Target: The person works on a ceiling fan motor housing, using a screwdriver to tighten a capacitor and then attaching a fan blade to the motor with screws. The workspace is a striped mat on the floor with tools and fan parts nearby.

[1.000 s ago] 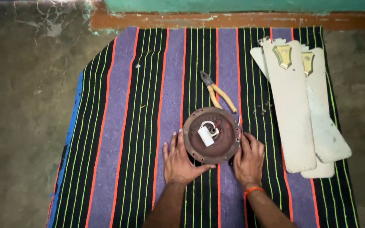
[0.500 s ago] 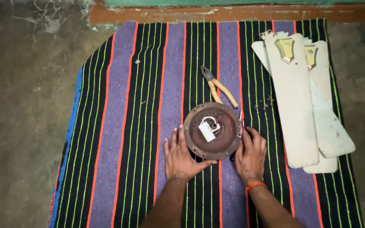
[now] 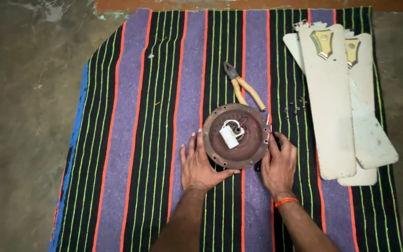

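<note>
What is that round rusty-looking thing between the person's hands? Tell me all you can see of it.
The round disc looks like reddish-brown, worn metal, lying flat on the striped mat. Small holes ring its rim. At its centre sits a small white cylinder with white and red wires looping from it. The left hand rests against its lower left edge, the right hand against its right edge. Yellow-handled pliers lie just above it, apart from it.

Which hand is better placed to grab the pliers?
Right, probably. The pliers lie just past the round motor housing, toward its right side. The right hand rests on that edge; the left hand would have to cross over the housing.
</note>
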